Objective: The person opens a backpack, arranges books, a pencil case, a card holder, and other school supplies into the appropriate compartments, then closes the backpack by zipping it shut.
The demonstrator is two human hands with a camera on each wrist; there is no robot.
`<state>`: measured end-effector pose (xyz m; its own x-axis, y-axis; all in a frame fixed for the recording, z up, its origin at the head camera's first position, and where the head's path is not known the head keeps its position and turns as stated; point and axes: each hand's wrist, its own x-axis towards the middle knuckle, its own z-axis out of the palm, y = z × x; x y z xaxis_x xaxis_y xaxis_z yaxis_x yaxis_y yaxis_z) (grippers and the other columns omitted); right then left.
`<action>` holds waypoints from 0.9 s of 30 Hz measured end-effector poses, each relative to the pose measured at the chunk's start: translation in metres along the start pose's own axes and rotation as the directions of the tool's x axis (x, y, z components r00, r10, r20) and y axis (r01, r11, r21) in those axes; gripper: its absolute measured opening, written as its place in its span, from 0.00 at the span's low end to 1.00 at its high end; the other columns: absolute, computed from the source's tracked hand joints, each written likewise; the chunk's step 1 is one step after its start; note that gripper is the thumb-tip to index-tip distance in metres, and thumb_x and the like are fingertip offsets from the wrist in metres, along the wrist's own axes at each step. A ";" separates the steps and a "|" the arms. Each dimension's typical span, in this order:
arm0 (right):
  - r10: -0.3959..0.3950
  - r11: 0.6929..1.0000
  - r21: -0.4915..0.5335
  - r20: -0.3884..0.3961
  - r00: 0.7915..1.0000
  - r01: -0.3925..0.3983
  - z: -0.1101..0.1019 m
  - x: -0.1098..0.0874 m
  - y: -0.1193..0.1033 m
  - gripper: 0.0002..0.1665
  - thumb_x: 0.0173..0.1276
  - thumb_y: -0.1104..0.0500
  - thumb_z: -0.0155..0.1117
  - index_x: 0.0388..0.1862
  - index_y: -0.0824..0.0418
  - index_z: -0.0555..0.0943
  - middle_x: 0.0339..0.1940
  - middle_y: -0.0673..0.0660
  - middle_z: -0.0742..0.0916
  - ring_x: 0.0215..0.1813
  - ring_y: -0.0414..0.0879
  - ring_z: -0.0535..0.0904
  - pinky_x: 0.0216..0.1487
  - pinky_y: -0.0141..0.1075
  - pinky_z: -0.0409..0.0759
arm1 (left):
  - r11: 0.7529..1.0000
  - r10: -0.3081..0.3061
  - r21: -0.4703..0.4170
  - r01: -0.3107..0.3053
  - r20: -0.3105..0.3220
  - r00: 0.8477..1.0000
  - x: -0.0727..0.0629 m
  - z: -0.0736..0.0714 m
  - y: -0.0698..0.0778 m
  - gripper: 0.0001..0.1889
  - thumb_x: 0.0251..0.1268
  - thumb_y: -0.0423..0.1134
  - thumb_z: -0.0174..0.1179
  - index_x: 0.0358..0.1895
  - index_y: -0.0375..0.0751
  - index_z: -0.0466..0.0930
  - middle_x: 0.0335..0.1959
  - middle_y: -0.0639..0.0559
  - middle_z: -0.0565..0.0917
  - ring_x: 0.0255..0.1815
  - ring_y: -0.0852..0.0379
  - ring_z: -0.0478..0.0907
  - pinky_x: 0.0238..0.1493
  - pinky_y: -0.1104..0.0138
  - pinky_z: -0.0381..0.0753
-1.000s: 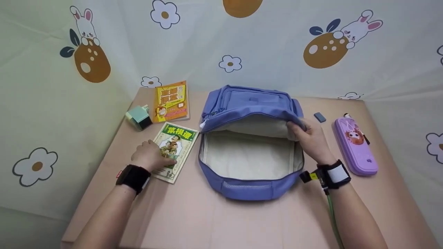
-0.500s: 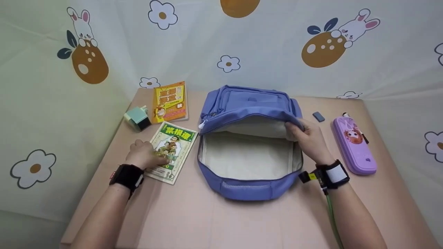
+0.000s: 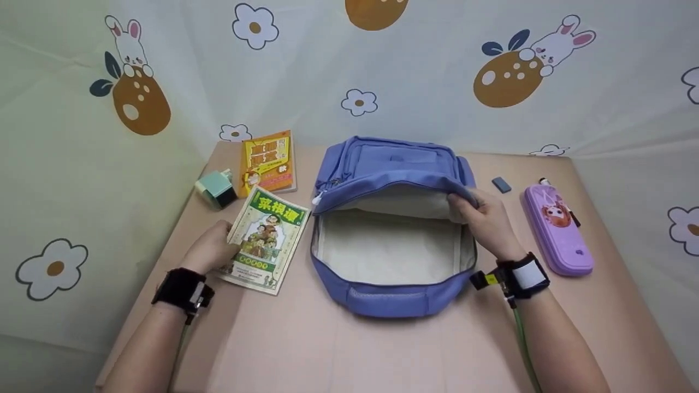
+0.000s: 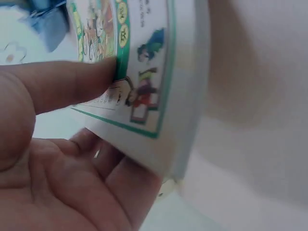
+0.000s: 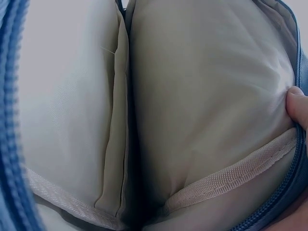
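My left hand (image 3: 212,248) grips a green-and-cream book (image 3: 268,240) by its left edge. In the left wrist view the thumb (image 4: 72,84) lies on the cover and the fingers curl beneath the pages. The book is tilted up, overlapping the lower edge of the orange book in the head view. A blue backpack (image 3: 393,300) lies unzipped in the middle of the table. My right hand (image 3: 489,221) pinches the rim of its raised flap (image 3: 404,188). The right wrist view looks into the cream lining (image 5: 207,96), with the thumb at the zipper edge.
An orange book (image 3: 270,161) and a mint-green box-like object (image 3: 217,188) lie at the back left of the table (image 3: 327,355). Right of the backpack are a small blue-grey block (image 3: 501,185) and a purple pencil case (image 3: 562,240), with a pen partly behind it.
My left hand has shifted left to the book's edge, and the book has risen off the table and tilted. The right hand keeps holding the backpack flap up.
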<state>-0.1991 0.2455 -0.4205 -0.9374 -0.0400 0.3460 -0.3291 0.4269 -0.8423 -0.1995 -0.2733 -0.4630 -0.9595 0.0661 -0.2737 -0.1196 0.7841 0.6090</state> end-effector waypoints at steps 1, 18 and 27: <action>-0.003 1.000 -0.003 0.001 1.000 0.003 0.000 0.000 0.000 0.09 0.75 0.61 0.65 0.35 0.67 0.83 0.25 0.51 0.74 0.28 0.42 0.68 0.27 0.32 0.65 | 0.999 0.004 -0.040 -0.003 0.017 1.000 -0.003 -0.002 -0.002 0.21 0.68 0.29 0.56 0.59 0.21 0.66 0.51 0.28 0.77 0.44 0.43 0.77 0.42 0.56 0.79; -0.017 0.999 -0.030 -0.016 1.000 0.017 0.000 0.007 0.027 0.08 0.75 0.59 0.65 0.40 0.63 0.87 0.28 0.55 0.77 0.31 0.44 0.70 0.29 0.34 0.64 | 0.855 0.134 -0.513 0.078 0.363 0.922 -0.050 -0.059 -0.014 0.38 0.77 0.38 0.58 0.77 0.23 0.48 0.53 0.35 0.84 0.46 0.44 0.87 0.44 0.60 0.87; -0.053 0.999 -0.005 -0.051 0.997 0.053 0.005 0.008 0.025 0.07 0.74 0.63 0.65 0.34 0.65 0.84 0.28 0.55 0.76 0.29 0.43 0.69 0.29 0.32 0.65 | 0.843 0.210 -0.529 0.093 0.484 0.849 -0.050 -0.027 0.031 0.34 0.74 0.35 0.61 0.73 0.21 0.57 0.53 0.33 0.84 0.48 0.42 0.87 0.47 0.60 0.87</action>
<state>-0.2155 0.2513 -0.4403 -0.9114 -0.0162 0.4112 -0.3779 0.4284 -0.8208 -0.1625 -0.2683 -0.4104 -0.7166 0.5200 -0.4648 -0.3250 0.3408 0.8822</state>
